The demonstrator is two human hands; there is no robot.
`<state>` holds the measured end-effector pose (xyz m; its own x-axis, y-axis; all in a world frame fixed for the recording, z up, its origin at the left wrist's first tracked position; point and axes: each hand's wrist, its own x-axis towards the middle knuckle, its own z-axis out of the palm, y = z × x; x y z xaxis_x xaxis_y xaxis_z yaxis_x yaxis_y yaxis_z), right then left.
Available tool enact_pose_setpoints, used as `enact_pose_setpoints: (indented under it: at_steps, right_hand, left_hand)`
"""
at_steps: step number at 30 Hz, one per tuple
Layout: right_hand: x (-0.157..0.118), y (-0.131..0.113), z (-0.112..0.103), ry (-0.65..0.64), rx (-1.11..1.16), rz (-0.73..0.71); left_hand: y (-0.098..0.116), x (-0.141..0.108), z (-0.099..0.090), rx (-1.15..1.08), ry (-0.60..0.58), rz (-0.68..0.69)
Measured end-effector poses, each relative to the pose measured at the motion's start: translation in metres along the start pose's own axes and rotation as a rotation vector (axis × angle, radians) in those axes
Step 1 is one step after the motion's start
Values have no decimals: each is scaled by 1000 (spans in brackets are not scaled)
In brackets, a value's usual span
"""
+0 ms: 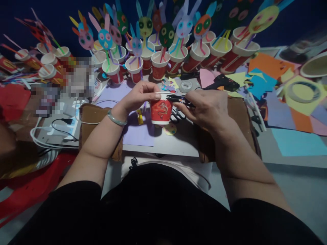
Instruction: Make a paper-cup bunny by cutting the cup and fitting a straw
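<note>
A red paper cup (161, 112) with a white rim and a gold pattern is held upright over the table by my left hand (144, 94), its thumb on the outside near the rim. My right hand (204, 103) is closed around a small dark tool with pointed tips (176, 98), which looks like small scissors or nippers. Its tips touch the cup just below the rim, on the right side. Just right of the cup, a pair of black scissor handles (176, 116) shows under my right hand. Below the cup lies a round yellow paper face (170, 129).
Several red cups (160, 68) with rabbit-faced paper figures on straws line the back. Coloured paper scraps (265, 80) and a tape roll (302, 91) lie at the right. Brown pads (93, 115) rest under both forearms. A power strip (74, 122) with cables is at the left.
</note>
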<state>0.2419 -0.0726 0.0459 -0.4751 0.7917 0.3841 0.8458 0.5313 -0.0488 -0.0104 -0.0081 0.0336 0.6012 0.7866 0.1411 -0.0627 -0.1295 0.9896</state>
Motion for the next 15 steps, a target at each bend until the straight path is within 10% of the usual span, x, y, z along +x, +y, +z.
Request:
enact_pose_setpoints:
  at_steps: [15]
  right_hand:
    - [1, -2, -1, -16, -27, -18]
  left_hand:
    - [1, -2, 1, -27, -50, -27]
